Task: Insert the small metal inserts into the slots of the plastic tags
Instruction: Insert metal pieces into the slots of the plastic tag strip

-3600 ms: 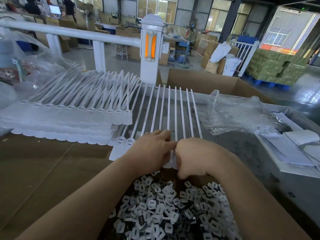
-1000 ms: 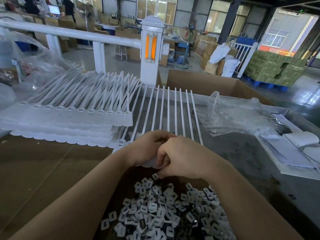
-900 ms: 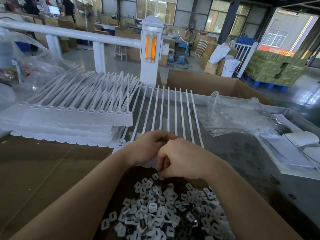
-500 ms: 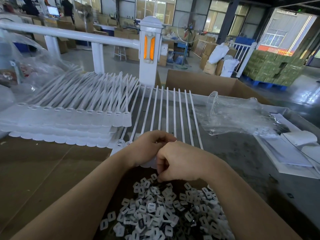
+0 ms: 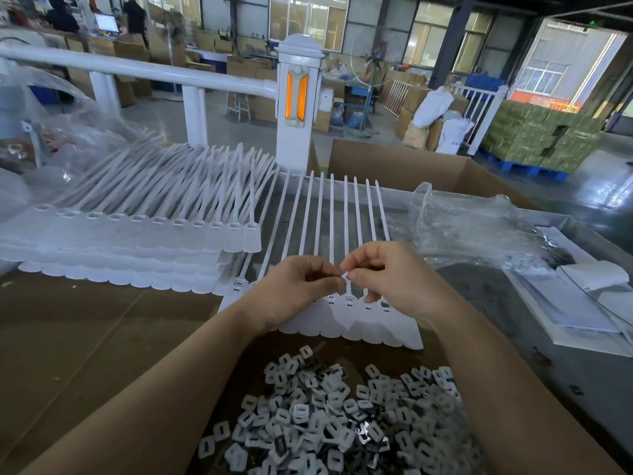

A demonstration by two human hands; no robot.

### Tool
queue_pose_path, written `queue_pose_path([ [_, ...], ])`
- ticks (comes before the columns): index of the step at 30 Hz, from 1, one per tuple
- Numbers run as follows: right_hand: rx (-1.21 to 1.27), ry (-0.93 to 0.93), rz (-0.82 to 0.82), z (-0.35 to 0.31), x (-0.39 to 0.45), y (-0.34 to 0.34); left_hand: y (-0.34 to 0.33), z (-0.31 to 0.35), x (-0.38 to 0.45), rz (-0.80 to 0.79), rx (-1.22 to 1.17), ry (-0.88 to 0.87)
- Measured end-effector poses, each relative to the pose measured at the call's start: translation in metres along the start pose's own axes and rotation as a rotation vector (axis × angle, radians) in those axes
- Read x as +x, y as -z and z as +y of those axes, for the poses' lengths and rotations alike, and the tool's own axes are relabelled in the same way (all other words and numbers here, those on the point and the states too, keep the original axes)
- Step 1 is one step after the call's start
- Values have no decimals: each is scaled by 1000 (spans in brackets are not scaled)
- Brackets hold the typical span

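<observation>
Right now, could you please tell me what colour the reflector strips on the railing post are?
Orange, two upright strips on the white post; head view.

I can read no text, label, brand or number anywhere in front of me. The white sacks (image 5: 442,121) by the far railing carry a faint bluish mark, too small to make out. The monitor (image 5: 106,22) at the back glows, but nothing on it is legible. The stacked green cartons (image 5: 534,138) on the pallet show print too blurred to read. The papers (image 5: 575,303) on my tabletop look blank.
</observation>
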State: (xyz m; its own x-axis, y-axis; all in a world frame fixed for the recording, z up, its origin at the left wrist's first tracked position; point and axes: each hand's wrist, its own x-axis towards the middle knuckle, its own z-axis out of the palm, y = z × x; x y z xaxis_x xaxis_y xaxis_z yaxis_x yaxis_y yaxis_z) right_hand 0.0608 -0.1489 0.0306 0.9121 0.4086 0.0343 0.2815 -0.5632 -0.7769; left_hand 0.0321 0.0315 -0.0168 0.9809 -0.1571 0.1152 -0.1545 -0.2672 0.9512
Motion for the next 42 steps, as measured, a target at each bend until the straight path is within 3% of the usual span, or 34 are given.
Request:
queue_pose_path([
  [9, 7, -49, 48, 8, 5, -1, -4, 1, 0, 19, 4, -60],
  [13, -92, -110, 48, 20, 6, 15, -8, -2, 2, 5, 279, -30],
  [21, -321, -189, -50, 43, 10, 25, -23, -3, 1, -39, 887, -284],
  [29, -357, -221, -102, 39, 8, 23, -31, -3, 2, -191, 947, -412],
  [42, -386, -275, -110, 37, 10, 23, -32, -2, 1, -162, 941, -398],
])
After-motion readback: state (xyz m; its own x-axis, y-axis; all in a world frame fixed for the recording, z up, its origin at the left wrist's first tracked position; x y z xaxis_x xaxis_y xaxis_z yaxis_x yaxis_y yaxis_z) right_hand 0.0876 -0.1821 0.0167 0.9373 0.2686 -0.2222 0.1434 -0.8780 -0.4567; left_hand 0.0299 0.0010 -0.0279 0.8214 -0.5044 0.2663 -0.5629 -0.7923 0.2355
